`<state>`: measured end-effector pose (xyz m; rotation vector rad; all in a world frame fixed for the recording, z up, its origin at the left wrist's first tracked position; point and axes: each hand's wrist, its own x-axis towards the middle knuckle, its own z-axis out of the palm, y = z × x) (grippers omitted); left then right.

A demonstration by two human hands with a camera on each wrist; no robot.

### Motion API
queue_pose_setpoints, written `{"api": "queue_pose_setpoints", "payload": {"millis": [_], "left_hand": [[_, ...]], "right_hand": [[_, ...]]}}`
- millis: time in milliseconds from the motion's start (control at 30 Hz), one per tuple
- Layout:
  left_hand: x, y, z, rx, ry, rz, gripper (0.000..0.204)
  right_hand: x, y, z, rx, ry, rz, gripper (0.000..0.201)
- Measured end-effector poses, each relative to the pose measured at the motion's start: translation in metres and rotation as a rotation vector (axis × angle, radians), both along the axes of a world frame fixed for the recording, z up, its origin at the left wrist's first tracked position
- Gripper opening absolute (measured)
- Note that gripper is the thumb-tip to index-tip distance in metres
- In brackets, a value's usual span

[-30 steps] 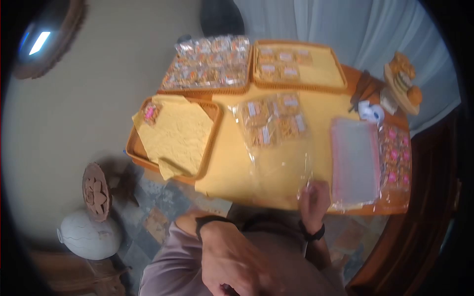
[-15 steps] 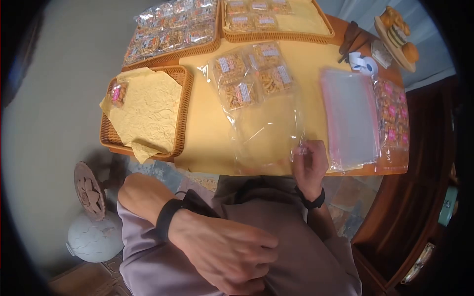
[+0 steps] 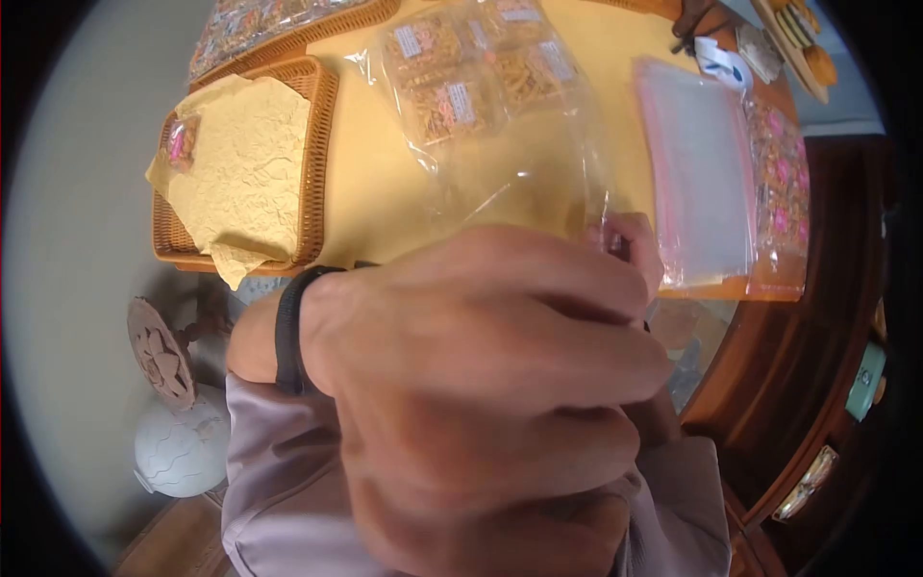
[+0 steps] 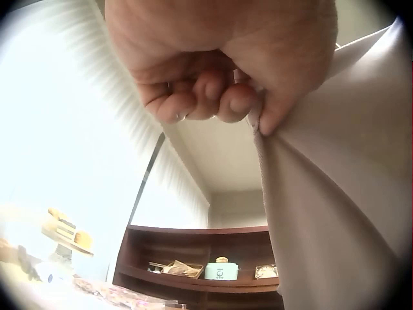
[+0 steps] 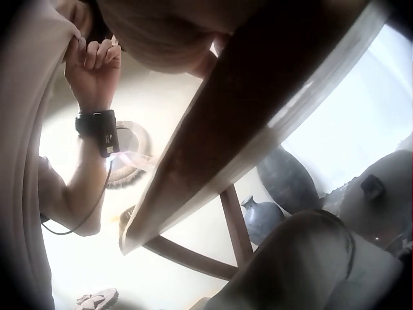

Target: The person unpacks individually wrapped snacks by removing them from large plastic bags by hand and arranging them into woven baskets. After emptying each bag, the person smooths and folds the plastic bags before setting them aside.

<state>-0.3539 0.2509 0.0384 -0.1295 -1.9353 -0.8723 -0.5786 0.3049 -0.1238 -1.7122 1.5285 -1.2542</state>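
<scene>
Left hand (image 3: 481, 385) has risen toward the camera since the frame half a second ago; head view shows it large, fingers bent, covering part of the near edge of the yellow-covered surface (image 3: 361, 183), where the right hand (image 3: 639, 248), partly hidden, pinches the near end of a clear bag (image 3: 500, 188) holding four snack packets (image 3: 447, 108) mid-surface, wicker tray (image 3: 320, 144) toward the left edge, clear sleeves (image 3: 702, 173) toward the right. Left wrist view: thumb and curled fingers pinch a shirt (image 4: 342, 174) fold. Right wrist view: same pinch visible; right fingertips mostly hidden, grip untellable there.
</scene>
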Motion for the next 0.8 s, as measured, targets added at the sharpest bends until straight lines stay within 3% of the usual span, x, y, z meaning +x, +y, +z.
{"api": "queue_pose_setpoints", "payload": {"millis": [67,100,133,367,700,800], "left_hand": [[0.013,0.002,-0.002,0.02,-0.008,0.001,0.023],[0.003,0.019,0.002,0.049,-0.023,0.006,0.022],[0.007,0.005,-0.003,0.058,-0.037,0.012,0.022],[0.017,0.018,-0.008,0.167,-0.055,-0.103,0.02],[0.004,0.038,0.011,0.294,-0.139,-0.255,0.018],[0.01,0.053,0.008,0.362,-0.119,-0.338,0.015]], "right_hand": [[-0.003,-0.006,-0.001,-0.047,-0.023,0.041,0.016],[-0.002,-0.002,0.0,0.047,-0.078,0.018,0.016],[-0.002,-0.005,0.0,0.124,-0.131,-0.003,0.016],[0.003,-0.006,-0.01,-0.033,-0.179,-0.029,0.018],[0.003,-0.01,0.007,-0.091,-0.128,0.004,0.017],[0.004,-0.01,0.012,-0.172,-0.014,0.015,0.016]]}}
